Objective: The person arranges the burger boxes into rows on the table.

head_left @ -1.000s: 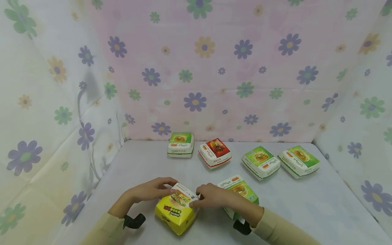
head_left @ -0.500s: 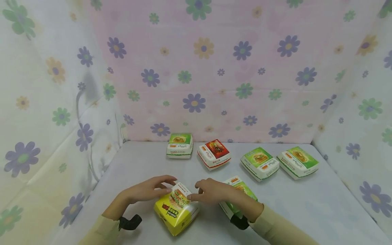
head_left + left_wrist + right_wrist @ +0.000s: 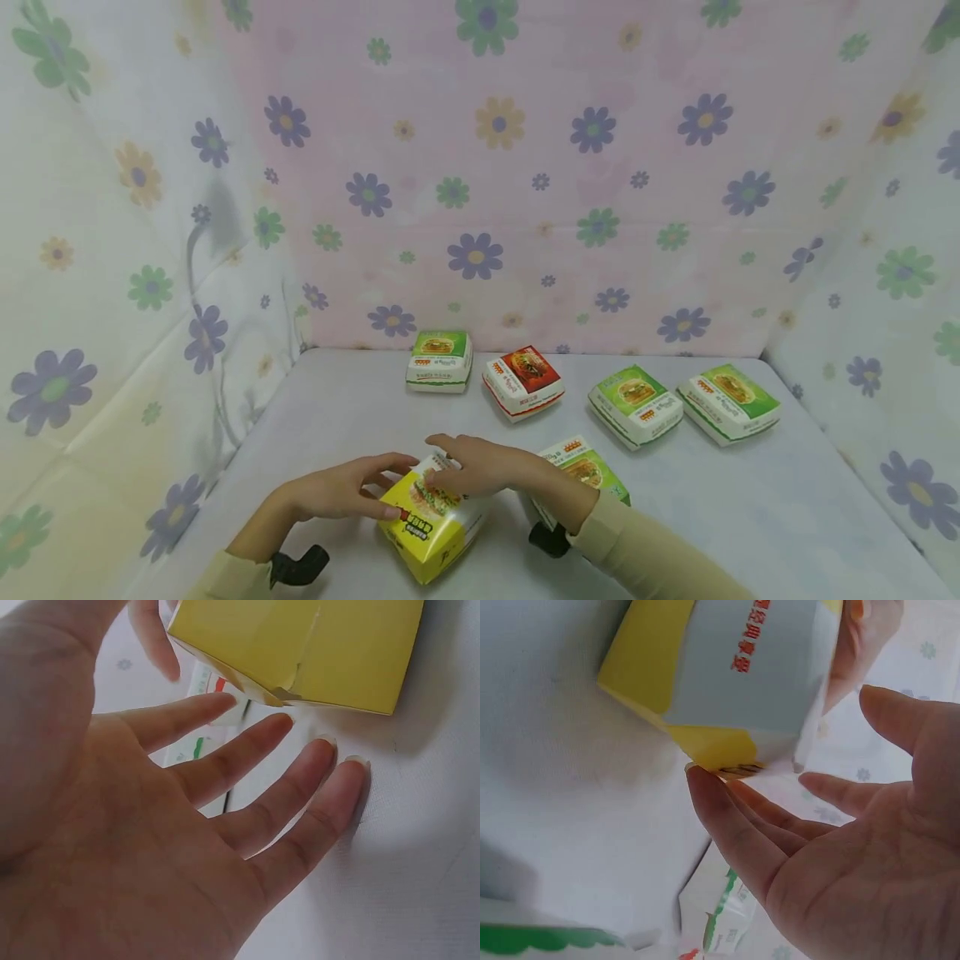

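A yellow and white burger box (image 3: pixel 429 540) with a burger picture lies on the table in front of me. Along its left side is my left hand (image 3: pixel 341 487), the thumb over the box top. In the left wrist view, the fingers (image 3: pixel 251 761) are spread and mostly straight, apart from the box's yellow side. My right hand (image 3: pixel 483 467) reaches over the far right part of the box. In the right wrist view its extended fingers (image 3: pixel 735 825) are at a box corner; contact is hard to tell. The right forearm partly covers a green and white burger box (image 3: pixel 588 471).
Toward the back stand a green burger box (image 3: pixel 439 362), a red one (image 3: pixel 523 383), and at the right two more green boxes, one (image 3: pixel 636 407) beside the other (image 3: pixel 729 403). Flowered cloth walls (image 3: pixel 480 208) enclose the white table (image 3: pixel 750 500).
My left hand has slid down and nearer along the yellow box's left side. The right hand has moved left, farther over the box top. The yellow box has hardly moved.
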`<state>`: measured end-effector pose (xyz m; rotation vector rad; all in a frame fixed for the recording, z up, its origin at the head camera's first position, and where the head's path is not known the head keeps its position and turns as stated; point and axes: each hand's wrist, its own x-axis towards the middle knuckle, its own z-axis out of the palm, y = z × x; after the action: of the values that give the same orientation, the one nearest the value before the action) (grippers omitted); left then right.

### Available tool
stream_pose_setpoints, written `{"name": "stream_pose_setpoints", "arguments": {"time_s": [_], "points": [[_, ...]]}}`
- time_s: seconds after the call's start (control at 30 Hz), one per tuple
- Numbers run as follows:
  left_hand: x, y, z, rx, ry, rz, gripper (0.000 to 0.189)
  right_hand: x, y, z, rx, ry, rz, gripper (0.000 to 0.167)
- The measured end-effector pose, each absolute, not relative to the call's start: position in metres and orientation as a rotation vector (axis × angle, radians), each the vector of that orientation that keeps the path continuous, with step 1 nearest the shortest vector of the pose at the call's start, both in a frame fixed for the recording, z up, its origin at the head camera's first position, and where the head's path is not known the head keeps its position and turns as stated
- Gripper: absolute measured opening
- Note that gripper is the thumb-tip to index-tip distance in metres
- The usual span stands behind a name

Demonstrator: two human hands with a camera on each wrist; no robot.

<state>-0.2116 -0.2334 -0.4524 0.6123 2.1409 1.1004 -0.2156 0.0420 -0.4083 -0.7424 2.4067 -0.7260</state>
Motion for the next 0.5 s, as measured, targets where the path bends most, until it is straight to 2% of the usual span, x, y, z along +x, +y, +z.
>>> {"name": "stream_pose_setpoints", "arguments": {"time_s": [0.5], "points": [[-0.222, -0.229, -0.456, 0.596, 2.098, 1.228, 0.043, -0.204, 0.055, -0.409, -0.652, 2.457, -0.600, 0.057]]}}
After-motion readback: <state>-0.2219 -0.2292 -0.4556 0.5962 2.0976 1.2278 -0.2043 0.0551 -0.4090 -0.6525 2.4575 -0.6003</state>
